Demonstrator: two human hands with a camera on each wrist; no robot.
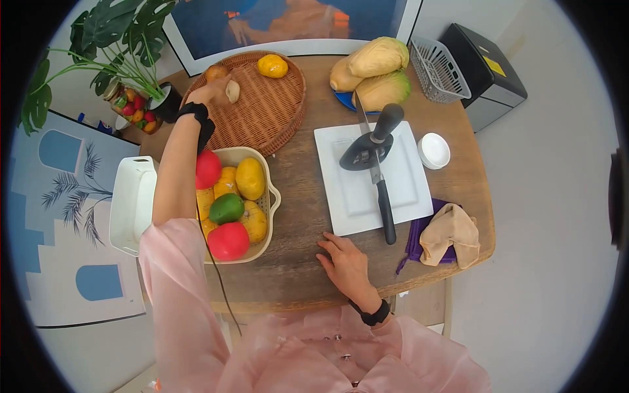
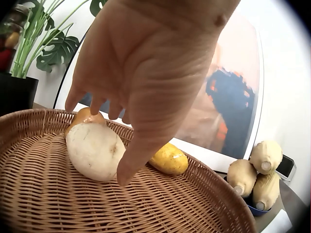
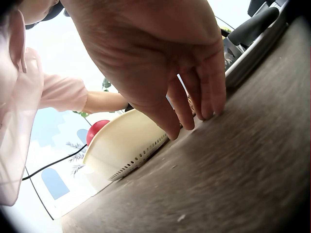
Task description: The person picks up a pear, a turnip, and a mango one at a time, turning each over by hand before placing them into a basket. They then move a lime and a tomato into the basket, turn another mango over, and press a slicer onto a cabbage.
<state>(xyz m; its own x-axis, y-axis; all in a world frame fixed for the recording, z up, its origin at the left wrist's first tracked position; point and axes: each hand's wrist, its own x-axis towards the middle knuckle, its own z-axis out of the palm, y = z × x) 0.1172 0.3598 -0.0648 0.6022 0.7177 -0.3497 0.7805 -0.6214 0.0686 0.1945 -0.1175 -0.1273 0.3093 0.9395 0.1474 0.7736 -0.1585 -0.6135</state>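
Observation:
My left hand (image 1: 204, 93) reaches over the round wicker tray (image 1: 262, 124), fingers spread downward. Beneath it in the left wrist view lie a pale, rounded vegetable (image 2: 95, 150) and, behind that, an orange-brown round item (image 2: 87, 116). The thumb overlaps the pale vegetable's right edge, and the other fingertips hang near the brown item. A yellow fruit (image 1: 272, 65) lies at the tray's back. My right hand (image 1: 347, 267) holds nothing; its fingertips rest on the wooden table (image 1: 298, 190), left of the white square plate (image 1: 334, 203).
A cream basket (image 1: 274, 223) of red, yellow and green produce stands in front of the tray. On the plate are a black knife sharpener (image 1: 357, 156) and a knife (image 1: 386, 216). Nearby are a white bowl (image 1: 434, 150), cabbages (image 1: 380, 59) and a tan cloth (image 1: 451, 236).

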